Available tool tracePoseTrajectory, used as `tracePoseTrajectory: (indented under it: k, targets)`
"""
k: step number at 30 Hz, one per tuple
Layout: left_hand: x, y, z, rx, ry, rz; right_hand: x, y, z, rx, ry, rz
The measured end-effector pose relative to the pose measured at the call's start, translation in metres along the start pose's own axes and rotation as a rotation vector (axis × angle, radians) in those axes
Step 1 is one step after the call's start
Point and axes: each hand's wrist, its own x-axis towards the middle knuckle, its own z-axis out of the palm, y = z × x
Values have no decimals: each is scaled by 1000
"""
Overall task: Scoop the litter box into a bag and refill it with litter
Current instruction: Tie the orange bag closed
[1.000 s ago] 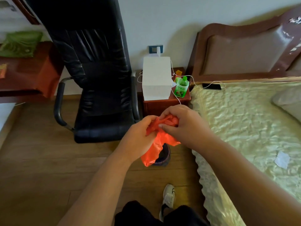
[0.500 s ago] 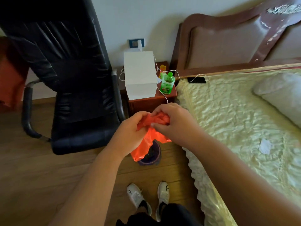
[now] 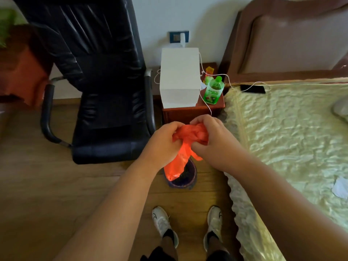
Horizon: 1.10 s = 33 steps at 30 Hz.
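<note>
Soft daylight, perhaps from the right; edges curve, slightly blurred.

A home bedroom: a quilted bed (image 3: 282, 129), padded headboard (image 3: 282, 44), bedside cabinet (image 3: 192, 112) and wooden floor (image 3: 37, 185)

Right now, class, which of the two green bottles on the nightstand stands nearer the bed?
The larger green bottle, at the nightstand's front corner beside the mattress. The smaller green bottle sits behind it, partly hidden.
</note>
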Motion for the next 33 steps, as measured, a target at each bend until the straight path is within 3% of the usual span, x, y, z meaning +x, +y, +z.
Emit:
tracePoseTrajectory:
  k: [8,20,33]
  targets:
    - [54,-88,60,66,39,-122,47,89,58,-3,-52,40]
    - [114,-306,173,79,27,-386,114,266,217,-49,-178,203]
    - [151,-468,275,-174,40,-593,151,402,342,-130,-260,363]
